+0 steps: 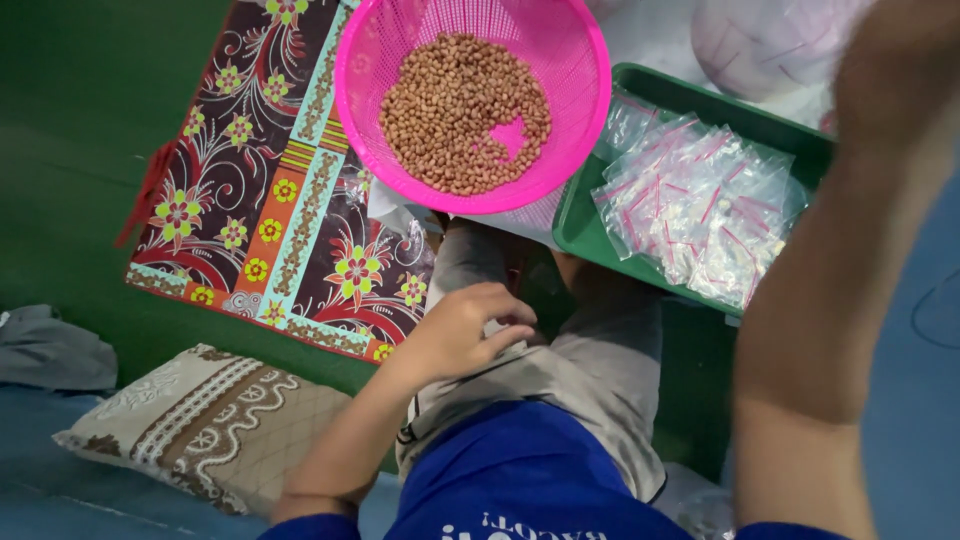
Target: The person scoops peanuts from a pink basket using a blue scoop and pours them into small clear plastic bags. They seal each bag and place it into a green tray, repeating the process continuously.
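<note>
Between the patterned mat (pixel 270 190) and the green tray (pixel 690 105), the person's lap takes up the middle of the view, knees in grey trousers (pixel 590 370) below a blue shirt (pixel 530 470). Left hand (pixel 465 330) rests on the left knee with fingers curled loosely inward, thumb against them; whether anything small sits inside the curl cannot be told. Right forearm (pixel 840 280) rises along the right edge and runs out of the top of the view, so the right hand is not seen. Just above the left hand, a pink mesh basket (pixel 570 60) holds a single shallow heap of brown peanuts (pixel 455 110), with a bare patch of mesh showing through at the heap's right side. Its lower rim overlaps a white sheet (pixel 400 212) and sits just beside the tray's left wall. Inside the tray lies a loose pile of small clear zip bags (pixel 700 200) with red seal strips, filling most of its floor. Open green floor (pixel 80 110) spreads left of the mat, and a beige embroidered cushion (pixel 215 425) lies at lower left, near the left elbow.
</note>
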